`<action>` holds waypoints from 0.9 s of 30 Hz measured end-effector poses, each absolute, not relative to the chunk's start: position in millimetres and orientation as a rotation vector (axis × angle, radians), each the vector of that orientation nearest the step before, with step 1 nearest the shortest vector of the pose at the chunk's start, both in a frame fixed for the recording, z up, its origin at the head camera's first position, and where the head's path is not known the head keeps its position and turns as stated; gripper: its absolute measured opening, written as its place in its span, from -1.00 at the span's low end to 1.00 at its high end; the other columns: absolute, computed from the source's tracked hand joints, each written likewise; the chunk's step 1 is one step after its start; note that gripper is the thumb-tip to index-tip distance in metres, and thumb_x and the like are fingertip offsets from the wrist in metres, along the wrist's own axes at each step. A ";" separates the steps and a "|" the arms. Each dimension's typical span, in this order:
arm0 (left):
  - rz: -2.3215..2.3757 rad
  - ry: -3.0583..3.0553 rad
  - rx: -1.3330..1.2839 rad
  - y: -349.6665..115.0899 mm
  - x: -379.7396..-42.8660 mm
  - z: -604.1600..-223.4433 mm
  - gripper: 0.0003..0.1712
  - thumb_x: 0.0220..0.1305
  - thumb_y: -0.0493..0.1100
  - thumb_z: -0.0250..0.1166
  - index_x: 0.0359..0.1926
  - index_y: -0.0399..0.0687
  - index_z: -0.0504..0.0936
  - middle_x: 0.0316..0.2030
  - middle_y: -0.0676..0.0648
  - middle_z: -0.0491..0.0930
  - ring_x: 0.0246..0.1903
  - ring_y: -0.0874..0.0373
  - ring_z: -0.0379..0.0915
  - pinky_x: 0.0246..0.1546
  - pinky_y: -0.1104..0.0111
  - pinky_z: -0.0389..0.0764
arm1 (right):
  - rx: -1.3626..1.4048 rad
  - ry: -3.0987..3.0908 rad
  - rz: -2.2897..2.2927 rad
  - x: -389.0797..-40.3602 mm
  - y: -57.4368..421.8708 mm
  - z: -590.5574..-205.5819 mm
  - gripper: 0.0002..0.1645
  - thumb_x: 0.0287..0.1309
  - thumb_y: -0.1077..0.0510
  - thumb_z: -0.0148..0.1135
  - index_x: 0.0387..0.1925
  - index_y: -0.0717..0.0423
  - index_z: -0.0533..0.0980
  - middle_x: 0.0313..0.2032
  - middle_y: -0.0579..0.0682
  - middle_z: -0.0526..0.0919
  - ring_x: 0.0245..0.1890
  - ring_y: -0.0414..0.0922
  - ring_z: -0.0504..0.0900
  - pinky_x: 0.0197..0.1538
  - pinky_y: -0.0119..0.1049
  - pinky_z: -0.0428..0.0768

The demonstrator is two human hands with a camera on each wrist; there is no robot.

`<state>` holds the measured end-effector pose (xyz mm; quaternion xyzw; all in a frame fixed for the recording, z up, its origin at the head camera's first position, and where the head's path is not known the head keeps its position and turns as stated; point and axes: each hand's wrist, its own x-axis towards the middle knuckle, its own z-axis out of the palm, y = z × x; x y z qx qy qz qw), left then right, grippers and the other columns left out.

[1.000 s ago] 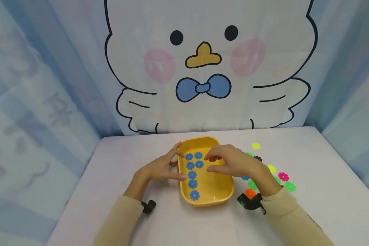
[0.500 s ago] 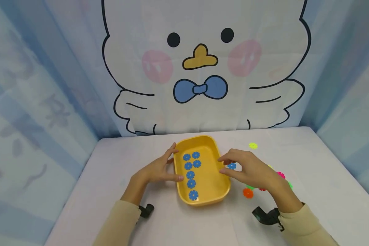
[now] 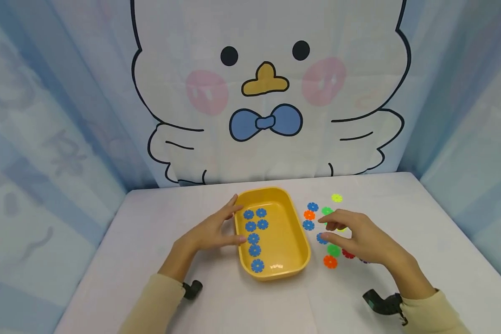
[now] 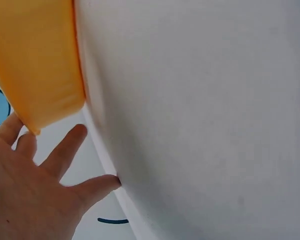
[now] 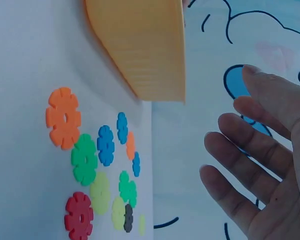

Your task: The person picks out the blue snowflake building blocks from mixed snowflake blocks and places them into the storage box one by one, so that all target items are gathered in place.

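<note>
A yellow tray (image 3: 281,246) stands mid-table with several blue flower-shaped plastic discs (image 3: 253,238) in it, most lined up along its left side. My left hand (image 3: 210,232) rests at the tray's left rim, thumb and a finger over the edge; the left wrist view shows its fingers (image 4: 65,150) spread and fairly straight. To the right of the tray, my right hand (image 3: 359,234) hovers over loose discs with nothing between its fingers. In the right wrist view its fingers (image 5: 240,175) are loosely bent, apart from the discs. A blue disc (image 3: 322,238) lies by its thumb.
Loose discs in several colours lie right of the tray, among them orange (image 3: 330,262), green (image 3: 333,251), red (image 3: 348,253) and yellow (image 3: 337,198). Some are partly hidden under the right hand. A curtain (image 3: 267,153) with a cartoon face hangs behind the white table (image 3: 158,208).
My right hand has moved right, from over the tray to above the loose discs, uncovering some of them. My left hand stays at the tray's rim. The discs in the tray look unchanged.
</note>
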<state>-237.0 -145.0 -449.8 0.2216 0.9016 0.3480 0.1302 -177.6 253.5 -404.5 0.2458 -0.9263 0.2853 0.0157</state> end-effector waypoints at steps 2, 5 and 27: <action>1.029 2.573 0.631 -146.1 -236.1 -449.0 0.15 0.09 0.27 0.51 0.61 0.27 0.13 0.64 0.29 -0.36 0.48 -0.06 0.25 0.45 -0.07 0.32 | 0.754 -2.871 0.880 -177.2 256.9 -406.2 -0.61 0.26 -0.08 0.44 0.07 -0.10 0.64 -0.14 -0.21 0.70 -0.10 -0.16 0.66 -0.04 -0.16 0.76; 1.063 2.520 0.620 -146.5 -235.2 -448.7 0.22 0.04 0.25 0.56 0.62 0.31 0.08 0.63 0.32 -0.42 0.47 -0.09 0.26 0.43 -0.08 0.35 | 0.746 -2.860 0.873 -177.6 260.9 -409.1 -0.65 0.25 -0.02 0.45 0.05 -0.11 0.64 -0.16 -0.22 0.69 -0.12 -0.18 0.66 -0.06 -0.20 0.76; 0.988 2.490 0.631 -144.2 -246.3 -445.5 0.24 -0.05 0.22 0.64 0.59 0.35 0.14 0.63 0.29 -0.46 0.42 -0.13 0.34 0.44 -0.05 0.35 | 0.733 -2.862 0.871 -188.2 278.1 -436.0 -0.55 0.21 0.03 0.49 0.11 0.03 0.63 0.01 -0.02 0.67 0.03 0.05 0.65 0.09 0.10 0.70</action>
